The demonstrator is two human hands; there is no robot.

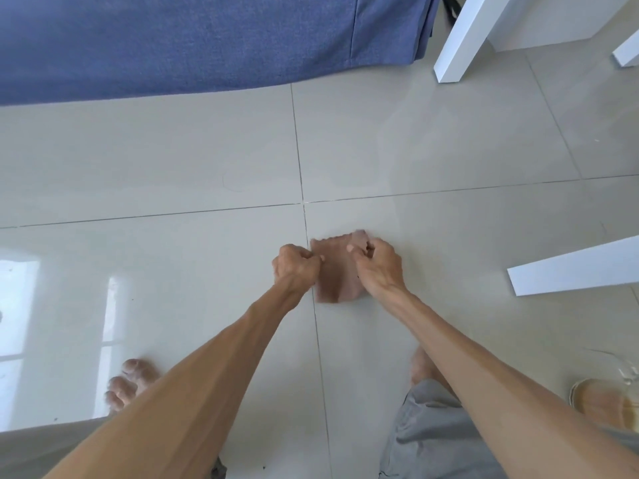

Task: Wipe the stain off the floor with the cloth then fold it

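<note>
While seemingly pinched by both hands, cloth (337, 271) on floor (173, 160).

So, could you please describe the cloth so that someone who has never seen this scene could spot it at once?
Start at the blue fabric-covered furniture along the top, then come down the pale tiled floor just past where four tiles meet. The cloth is the small pinkish-brown piece pinched between the left hand and right hand, the only soft brownish thing on the glossy tiles.

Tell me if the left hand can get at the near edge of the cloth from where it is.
Probably yes. The left hand already grips the cloth at its left side, and the bare floor around its near edge holds nothing in the way.
</note>
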